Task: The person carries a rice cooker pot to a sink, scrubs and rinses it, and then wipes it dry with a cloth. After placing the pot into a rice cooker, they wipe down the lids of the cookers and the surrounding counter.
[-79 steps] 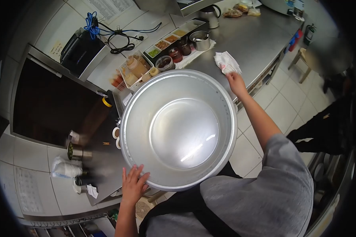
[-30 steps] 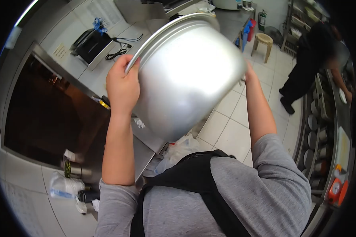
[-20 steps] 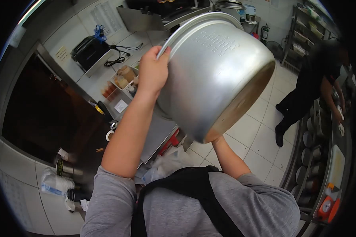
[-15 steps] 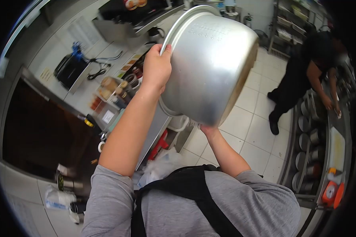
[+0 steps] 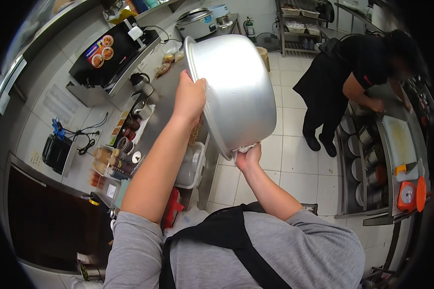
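Observation:
A big silvery rice cooker pot (image 5: 238, 89) is held up in front of me, tipped on its side. Its flanged rim faces left over the counter, and the inside is hidden from me. My left hand (image 5: 190, 98) is closed on the upper part of the rim, thumb on the outside. Low on the pot, my right hand (image 5: 249, 158) is closed against the rim, with a white cloth (image 5: 243, 148) between palm and metal. A brownish, grainy mass (image 5: 196, 132) shows just below the rim, beside my left forearm.
Along the left runs a metal counter (image 5: 169, 98) with a jug (image 5: 141, 83), sauce containers (image 5: 125, 144) and a clear plastic tub (image 5: 192, 166). A rice cooker (image 5: 196, 23) stands at the back. On the right, a person in black (image 5: 352, 72) works at a counter holding an orange scale (image 5: 407, 196).
The view has turned, showing more of the back counter. The pot has tipped further leftward, its base swinging up and its rim turning down. Both hands keep hold; the co-worker appears nearer.

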A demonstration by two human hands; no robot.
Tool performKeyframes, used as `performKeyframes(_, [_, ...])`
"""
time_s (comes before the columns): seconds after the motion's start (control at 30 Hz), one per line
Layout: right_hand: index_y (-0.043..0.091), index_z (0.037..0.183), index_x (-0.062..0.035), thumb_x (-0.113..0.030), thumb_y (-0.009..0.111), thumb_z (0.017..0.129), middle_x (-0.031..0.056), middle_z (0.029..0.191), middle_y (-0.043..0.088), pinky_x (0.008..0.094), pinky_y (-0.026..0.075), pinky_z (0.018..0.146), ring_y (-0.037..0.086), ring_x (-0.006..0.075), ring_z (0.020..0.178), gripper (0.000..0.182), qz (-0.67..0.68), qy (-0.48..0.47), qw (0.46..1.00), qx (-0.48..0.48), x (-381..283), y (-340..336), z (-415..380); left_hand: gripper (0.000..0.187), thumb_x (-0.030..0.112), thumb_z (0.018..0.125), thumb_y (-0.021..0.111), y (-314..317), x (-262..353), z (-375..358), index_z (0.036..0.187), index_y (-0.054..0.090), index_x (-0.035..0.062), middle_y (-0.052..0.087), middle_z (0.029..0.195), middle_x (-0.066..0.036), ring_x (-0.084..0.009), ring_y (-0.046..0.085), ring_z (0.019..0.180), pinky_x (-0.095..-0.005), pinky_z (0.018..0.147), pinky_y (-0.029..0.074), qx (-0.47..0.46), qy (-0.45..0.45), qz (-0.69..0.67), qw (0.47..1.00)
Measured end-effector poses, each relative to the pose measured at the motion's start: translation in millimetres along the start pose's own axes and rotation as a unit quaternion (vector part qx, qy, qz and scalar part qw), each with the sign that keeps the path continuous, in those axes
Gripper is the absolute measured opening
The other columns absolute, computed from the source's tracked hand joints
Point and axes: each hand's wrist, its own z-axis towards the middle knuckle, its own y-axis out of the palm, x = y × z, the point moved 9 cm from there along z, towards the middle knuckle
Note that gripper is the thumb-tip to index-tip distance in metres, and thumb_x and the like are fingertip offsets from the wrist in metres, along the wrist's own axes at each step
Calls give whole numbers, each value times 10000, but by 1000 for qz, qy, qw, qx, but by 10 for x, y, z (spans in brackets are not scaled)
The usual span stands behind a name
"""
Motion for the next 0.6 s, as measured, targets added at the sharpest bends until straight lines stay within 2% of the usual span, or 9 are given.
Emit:
performKeyframes(0.07, [423,1355,-54,-347,331,998,121,1421,379,474,304,1086,359,294,1321,471,-72,-217,973,5,-488,89,-164,438,66,869,508,124,10,38,1243,340,-87,506,1187,-219,-262,543,1041,-338,917,425,14,46,-23,999])
performKeyframes(0.1, [423,1355,-54,-347,331,998,121,1421,379,474,304,1086,359,294,1321,471,-70,-221,973,5,-550,111,-170,429,59,882,497,152,-19,56,1248,332,-90,486,1215,-223,-261,526,1075,-338,934,414,27,34,-13,999])
performKeyframes(0.17, [400,1406,-95,-363,375,987,101,1508,256,504,206,1118,299,288,1361,498,-342,-423,838,-41,-885,435,-429,431,65,891,499,211,-28,67,1253,326,-92,482,1220,-225,-261,523,1083,-339,931,416,27,25,-52,998])
performKeyframes(0.2, [400,1406,-95,-363,375,987,101,1508,256,504,206,1118,299,288,1361,498,-341,-425,838,-39,-972,485,-490,435,71,900,501,239,-48,63,1258,320,-95,478,1226,-227,-262,520,1090,-340,928,418,30,15,-90,995])
performKeyframes(0.27, [459,1394,-178,-341,489,930,87,1497,314,547,137,1122,290,313,1371,492,-664,-644,345,-163,-735,1193,-1110,426,79,907,506,317,-33,45,1263,334,-81,499,1205,-219,-253,536,1063,-341,911,429,30,41,-78,996])
performKeyframes(0.3, [459,1394,-178,-341,489,930,87,1497,314,547,137,1122,290,313,1371,492,-664,-643,346,-160,-742,1327,-1218,418,86,914,511,332,-13,7,1267,348,-67,521,1183,-212,-245,553,1035,-342,894,440,33,66,-65,995])
performKeyframes(0.37, [594,1269,-236,-310,568,861,58,1424,442,578,93,1117,299,340,1370,416,-703,-638,207,-238,-445,1759,-1471,410,88,915,516,395,100,-125,1272,368,-51,553,1152,-198,-233,568,1012,-338,881,447,7,77,-29,997])
performKeyframes(0.47, [648,1182,-279,-372,589,823,13,1330,539,609,140,1094,357,335,1338,375,-731,-572,256,-270,-768,2462,-1475,372,85,913,530,392,225,-307,1260,452,-23,633,1070,-152,-196,604,966,-314,859,458,-5,106,36,994])
performKeyframes(0.6, [661,1132,-150,-351,579,862,92,1186,624,403,399,994,567,290,1120,347,-703,-535,403,-238,-1367,3022,-926,365,81,905,556,317,414,-577,1245,506,-43,641,1091,-139,-169,607,975,-293,857,459,-48,132,78,987])
